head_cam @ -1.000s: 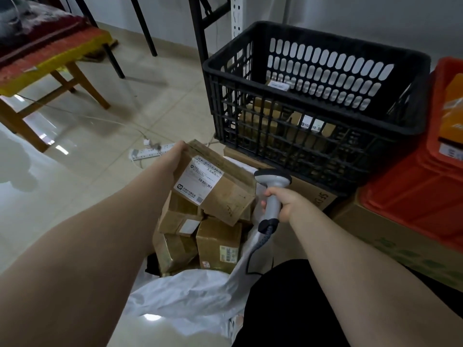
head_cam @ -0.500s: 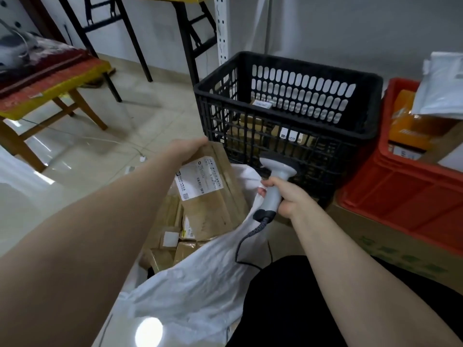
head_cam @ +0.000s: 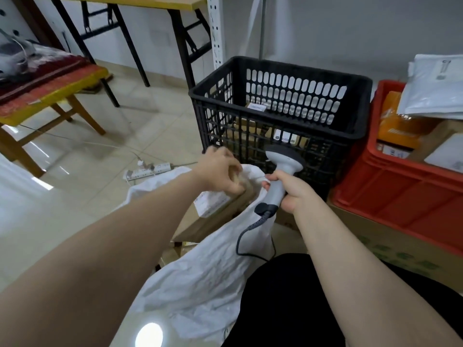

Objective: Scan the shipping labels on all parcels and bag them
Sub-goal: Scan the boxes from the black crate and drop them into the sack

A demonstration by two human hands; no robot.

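Glossy pale tiled floor (head_cam: 155,126), with a bright round reflection of light near the bottom edge. At left, a low wooden bench (head_cam: 82,116) with splayed legs, topped by a red and yellow cushion (head_cam: 50,86); something grey and white on the cushion, too blurred to name. Behind the bench, a folding table (head_cam: 125,1) with a yellow top and black metal legs. On the floor in the middle, a white power strip (head_cam: 150,169) with a plug in it, and a thin cable (head_cam: 75,141) trailing left toward the bench. Against the grey wall (head_cam: 325,28), a white perforated metal upright (head_cam: 215,28). At right, a red plastic crate (head_cam: 400,196) resting on a cardboard box (head_cam: 390,241) with green print.
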